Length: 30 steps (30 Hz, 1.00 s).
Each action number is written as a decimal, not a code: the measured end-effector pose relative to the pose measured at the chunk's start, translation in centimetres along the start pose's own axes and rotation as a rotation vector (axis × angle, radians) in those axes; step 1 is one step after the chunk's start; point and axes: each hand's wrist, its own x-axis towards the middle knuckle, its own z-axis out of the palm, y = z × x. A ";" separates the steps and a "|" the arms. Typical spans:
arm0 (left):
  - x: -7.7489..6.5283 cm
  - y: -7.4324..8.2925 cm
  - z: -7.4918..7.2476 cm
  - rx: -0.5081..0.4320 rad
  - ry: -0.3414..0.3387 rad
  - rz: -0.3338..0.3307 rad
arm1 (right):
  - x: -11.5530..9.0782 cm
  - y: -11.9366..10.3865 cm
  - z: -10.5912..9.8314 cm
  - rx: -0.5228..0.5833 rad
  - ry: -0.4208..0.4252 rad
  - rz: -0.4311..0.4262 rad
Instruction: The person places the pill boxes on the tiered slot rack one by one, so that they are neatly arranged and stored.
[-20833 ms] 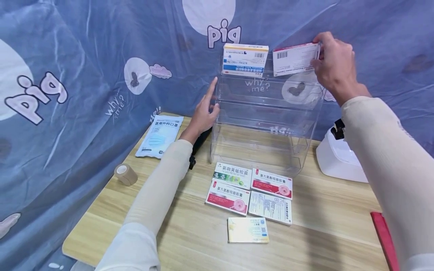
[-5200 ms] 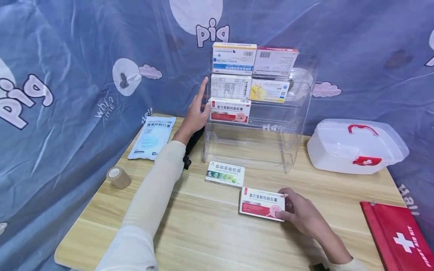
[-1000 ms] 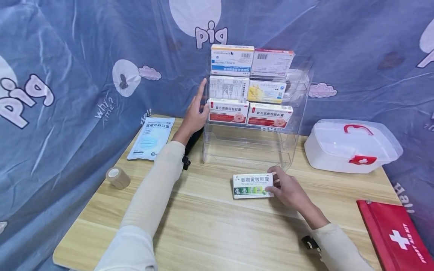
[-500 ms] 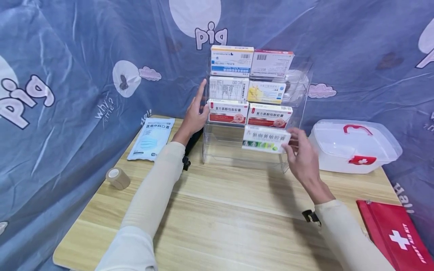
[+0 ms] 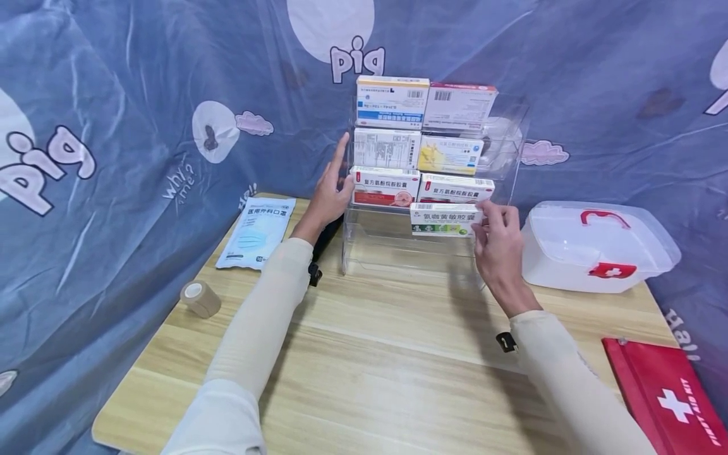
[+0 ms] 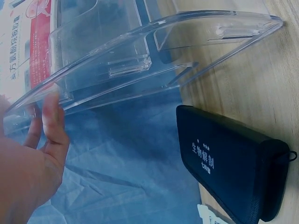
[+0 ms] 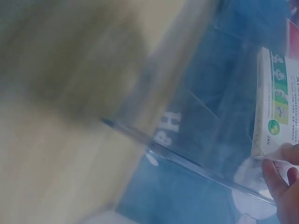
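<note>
My right hand (image 5: 500,249) pinches the right end of a white-and-green medicine box (image 5: 446,220), held in front of the clear acrylic display rack (image 5: 392,243). In the right wrist view the box (image 7: 275,107) sits between thumb and fingers. The box overlaps the lower part of a red-and-white medicine box (image 5: 455,186) on the rack. My left hand (image 5: 330,193) grips the rack's left side edge, index finger pointing up along it. In the left wrist view its bent fingers touch the clear side panel (image 6: 140,35). Several medicine boxes stand in pairs on the rack's upper tiers.
A white first-aid box (image 5: 597,249) stands right of the rack, with a red first-aid pouch (image 5: 662,379) nearer. To the left lie a mask packet (image 5: 256,232) and a tan bandage roll (image 5: 200,299). A black case (image 6: 224,158) lies beside the rack's left side.
The right hand has lifted the white-and-green box off the table to the rack front. Over the longer span, boxes from the table have come onto the rack. The left hand keeps its place.
</note>
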 end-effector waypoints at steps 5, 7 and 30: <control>0.0 0.2 0.0 -0.004 -0.012 0.003 | -0.5 0.1 0.6 -0.046 -0.054 0.040; 0.0 0.3 -0.1 -0.009 -0.012 0.006 | -0.5 0.0 0.7 -0.071 -0.065 0.047; -0.2 0.3 -0.1 0.020 0.001 0.003 | -2.0 -4.8 5.5 -0.105 -0.361 -0.084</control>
